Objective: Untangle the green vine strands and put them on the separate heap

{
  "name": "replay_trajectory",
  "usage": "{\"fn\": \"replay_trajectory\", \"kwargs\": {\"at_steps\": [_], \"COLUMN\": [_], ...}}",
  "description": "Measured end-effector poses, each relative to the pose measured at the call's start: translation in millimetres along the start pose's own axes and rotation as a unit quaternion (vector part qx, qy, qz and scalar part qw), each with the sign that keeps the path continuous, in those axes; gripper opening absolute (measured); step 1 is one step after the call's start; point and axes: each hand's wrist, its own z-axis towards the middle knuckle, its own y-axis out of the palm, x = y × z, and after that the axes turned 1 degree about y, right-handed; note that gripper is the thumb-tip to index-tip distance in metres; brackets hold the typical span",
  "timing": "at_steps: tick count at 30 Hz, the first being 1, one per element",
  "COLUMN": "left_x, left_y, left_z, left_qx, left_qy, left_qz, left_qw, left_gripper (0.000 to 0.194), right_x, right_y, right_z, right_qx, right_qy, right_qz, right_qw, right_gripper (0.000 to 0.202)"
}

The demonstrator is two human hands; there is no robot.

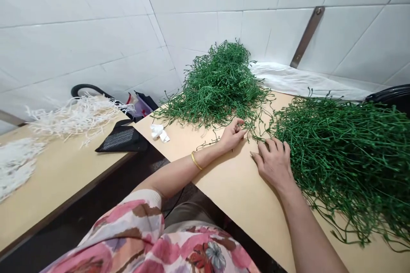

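My left hand [232, 136], with a yellow bangle at the wrist, is closed in a pinch at the near edge of a tall heap of thin green strands [221, 81]. A few green strands [251, 126] run at its fingertips. My right hand [274, 160] lies palm down on the table with its fingers apart and slightly bent. Its fingertips touch or nearly touch loose strands beside a second, wider pile of green strands [346, 149] on the right. The strands have small knotted or budded ends.
The pale tabletop [237, 196] carries a crumpled white tissue [159, 132]. On another table [60, 170] to the left lie white strands [80, 115] and a black mesh pouch [123, 138]. White cloth or plastic [288, 76] lies along the tiled wall, under a metal bracket [307, 36].
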Motion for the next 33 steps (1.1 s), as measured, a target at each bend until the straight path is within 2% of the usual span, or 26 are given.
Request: {"fn": "replay_trajectory", "kwargs": {"at_steps": [4, 6, 10, 12, 15, 18, 21, 25, 29, 33], "left_x": [-1, 0, 3, 6, 12, 18, 23, 24, 23, 20], "left_y": [1.1, 1.9, 1.0, -0.9, -4.2, -7.2, -10.1, -12.7, -13.8, -13.8], "left_z": [4, 6, 6, 5, 6, 8, 10, 8, 2, 3], "left_qx": [0.0, 0.002, -0.001, -0.017, -0.067, -0.102, -0.113, -0.149, -0.175, -0.172], "left_qy": [0.006, 0.008, -0.035, -0.071, -0.142, -0.204, -0.214, -0.204, -0.217, -0.228], "left_qz": [-0.014, -0.026, -0.055, -0.081, -0.186, -0.3, -0.363, -0.391, -0.395, -0.39], "left_qw": [1.0, 1.0, 0.998, 0.994, 0.97, 0.926, 0.9, 0.885, 0.876, 0.875], "left_gripper": [0.011, 0.008, 0.009, 0.011, 0.012, 0.012, 0.012, 0.01, 0.012, 0.015], "right_x": [-6, -10, -18, -19, -16, -11, -17, -40, -52, -45], "right_y": [-1, -3, -6, -7, -8, -13, -22, -27, -11, 4], "right_z": [3, 4, 5, 5, 5, 2, 3, 17, 32, 32], "right_qx": [0.063, 0.074, 0.021, -0.012, -0.01, 0.053, 0.133, 0.198, 0.204, 0.137], "right_qy": [-0.016, -0.041, -0.105, -0.11, -0.091, -0.077, -0.058, -0.025, 0.088, 0.143], "right_qz": [0.001, 0.006, 0.022, 0.015, -0.021, -0.046, -0.02, 0.101, 0.195, 0.248], "right_qw": [0.998, 0.996, 0.994, 0.994, 0.996, 0.995, 0.989, 0.975, 0.955, 0.948], "right_gripper": [0.037, 0.036, 0.031, 0.031, 0.028, 0.022, 0.016, 0.018, 0.019, 0.02]}}
